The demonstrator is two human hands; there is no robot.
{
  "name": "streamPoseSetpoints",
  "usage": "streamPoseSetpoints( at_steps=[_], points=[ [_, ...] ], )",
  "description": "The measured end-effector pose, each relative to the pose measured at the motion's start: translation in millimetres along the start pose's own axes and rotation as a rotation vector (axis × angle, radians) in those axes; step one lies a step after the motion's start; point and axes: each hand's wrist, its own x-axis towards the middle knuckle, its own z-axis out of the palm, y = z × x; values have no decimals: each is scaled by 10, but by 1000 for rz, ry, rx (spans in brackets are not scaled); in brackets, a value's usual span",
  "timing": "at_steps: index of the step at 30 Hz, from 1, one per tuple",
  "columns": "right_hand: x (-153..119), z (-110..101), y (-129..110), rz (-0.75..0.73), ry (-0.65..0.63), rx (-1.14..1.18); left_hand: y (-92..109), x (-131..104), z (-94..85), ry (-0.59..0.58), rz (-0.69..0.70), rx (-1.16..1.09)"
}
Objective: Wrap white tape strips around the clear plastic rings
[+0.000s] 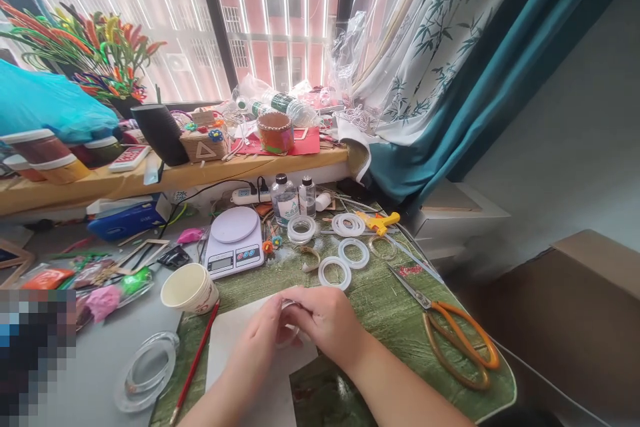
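Observation:
Over a white sheet of paper (225, 333), my left hand (257, 340) and my right hand (330, 320) meet with their fingers curled around a translucent ring (287, 337). Much of that ring is hidden by the fingers. Just beyond the hands lie white translucent rings, among them one ring (335, 273) and another ring (354, 253). A paper cup (200, 290) tilts to the left of the sheet, and a red brush (197, 360) lies along the sheet's left side. Farther left, clear rings (147, 370) overlap each other.
Orange-handled scissors (440, 320) lie open at right. Behind stand a white kitchen scale (235, 243), clear bottles (286, 203) with black caps and a yellow glue gun (379, 222). Bagged coloured clay (107, 300) is at left. A cluttered windowsill (320, 161) runs along the back.

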Motion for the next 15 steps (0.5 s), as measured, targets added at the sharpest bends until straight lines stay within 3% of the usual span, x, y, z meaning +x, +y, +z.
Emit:
streamPoseSetpoints(
  at_steps=[3,6,10,15],
  points=[
    [-2,67,71,238,118,270,-25,-22,31,49,117,63],
    [11,121,196,417,238,385,-35,-32,-3,49,212,199],
    [49,122,256,419,225,514,-84,-30,-53,17,285,282],
    [87,90,223,390,174,592,-86,39,-19,19,201,-29]
  ],
)
